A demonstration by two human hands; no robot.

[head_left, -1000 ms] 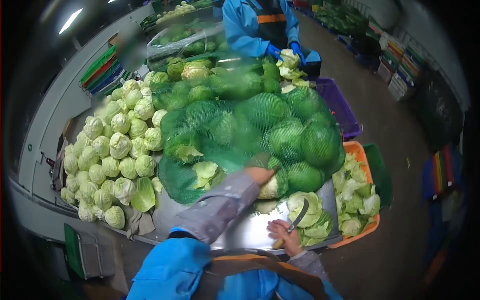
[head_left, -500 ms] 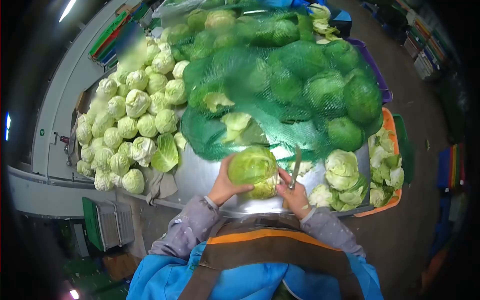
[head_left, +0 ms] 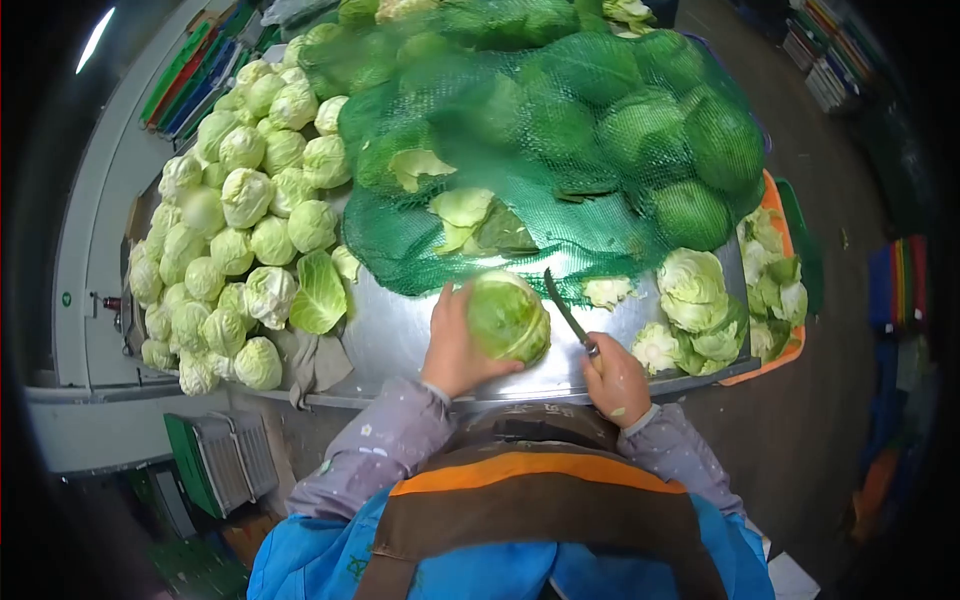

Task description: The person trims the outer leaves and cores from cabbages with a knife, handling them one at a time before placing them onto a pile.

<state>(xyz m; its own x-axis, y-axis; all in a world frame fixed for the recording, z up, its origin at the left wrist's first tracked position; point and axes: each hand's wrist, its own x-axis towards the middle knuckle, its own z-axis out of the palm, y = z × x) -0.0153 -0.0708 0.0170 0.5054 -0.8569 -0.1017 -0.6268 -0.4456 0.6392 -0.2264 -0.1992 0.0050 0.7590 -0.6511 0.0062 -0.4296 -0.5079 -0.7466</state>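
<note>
A green cabbage [head_left: 508,318] is gripped from its left side by my left hand [head_left: 458,342], thumb along the near side and fingers behind. It is over the metal table [head_left: 395,335], close to the front edge. My right hand [head_left: 613,383] is closed around the handle of a knife [head_left: 568,312], a little to the right of the cabbage. The curved blade points up and to the left, apart from the cabbage. A cut piece of cabbage [head_left: 607,291] lies beyond the knife. Loose leaves [head_left: 462,207] rest on the green net bag behind.
A green net bag [head_left: 590,225] full of cabbages covers the back of the table. Many trimmed cabbages [head_left: 247,197] are heaped on the left, beside a grey cloth [head_left: 318,366]. Stacked leaves [head_left: 693,292] lie at right, next to an orange crate [head_left: 790,345] of leaves.
My right hand has drawn away from the cabbage to the right with the knife, whose blade now tilts left. The cabbage has turned in my left hand. The whole view has shifted slightly.
</note>
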